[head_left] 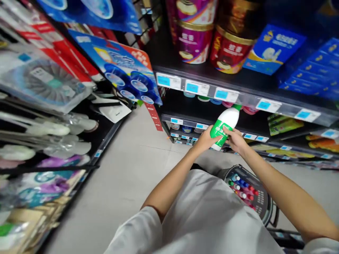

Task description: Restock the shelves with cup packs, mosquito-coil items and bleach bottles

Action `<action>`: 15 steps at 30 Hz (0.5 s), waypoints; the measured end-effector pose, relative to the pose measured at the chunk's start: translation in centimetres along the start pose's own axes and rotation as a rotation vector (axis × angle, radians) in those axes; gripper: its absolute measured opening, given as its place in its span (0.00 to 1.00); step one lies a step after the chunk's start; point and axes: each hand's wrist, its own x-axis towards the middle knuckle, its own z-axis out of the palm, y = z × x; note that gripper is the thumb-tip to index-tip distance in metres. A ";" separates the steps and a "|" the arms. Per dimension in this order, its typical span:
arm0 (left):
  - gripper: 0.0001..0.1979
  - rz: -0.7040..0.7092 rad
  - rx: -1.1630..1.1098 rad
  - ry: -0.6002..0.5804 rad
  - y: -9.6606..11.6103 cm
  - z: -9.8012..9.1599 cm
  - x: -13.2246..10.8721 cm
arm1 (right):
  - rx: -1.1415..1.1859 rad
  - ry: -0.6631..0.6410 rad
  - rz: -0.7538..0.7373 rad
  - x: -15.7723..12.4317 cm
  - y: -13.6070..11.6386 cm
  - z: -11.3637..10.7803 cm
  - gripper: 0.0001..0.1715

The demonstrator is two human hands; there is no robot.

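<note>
A white bottle of 84 disinfectant (228,119) with a green label and green cap is held tilted in front of the shelves, its cap end pointing up and right. My left hand (206,139) grips the lower left side of the bottle, fingers wrapped against it. On the other side, my right hand (235,139) closes on the label with thumb and fingers. The bottle's cap lies close under the edge of a shelf, in front of several coloured lids (203,98).
A basket (265,197) with several colourful-capped bottles stands on the floor at my right. Purple and red tins (194,44) and blue boxes (275,49) fill the upper shelf. Blue blister packs (129,76) hang at the shelf's left end. Across the grey floor (127,169) is another rack.
</note>
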 end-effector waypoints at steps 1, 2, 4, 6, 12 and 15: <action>0.26 0.027 0.017 0.065 -0.2 -0.7 -0.3 | -0.022 0.014 -0.016 1.1 -0.4 0.7 0.25; 0.26 0.038 0.021 0.137 -0.5 -1.4 -0.8 | -0.046 0.028 -0.042 2.3 -0.8 1.3 0.27; 0.25 -0.003 -0.023 0.290 -1.4 -2.4 -2.4 | -0.104 0.043 -0.109 4.8 -1.8 2.5 0.30; 0.23 -0.086 -0.123 0.397 -2.5 -3.0 -4.4 | -0.170 0.049 -0.184 7.4 -2.7 3.6 0.34; 0.17 -0.257 -0.335 0.581 -4.8 -3.8 -10.7 | -0.416 0.041 -0.393 14.5 -4.0 6.4 0.30; 0.16 -0.292 -0.402 0.678 -5.5 -4.1 -12.8 | -0.517 0.004 -0.456 16.9 -4.1 7.7 0.29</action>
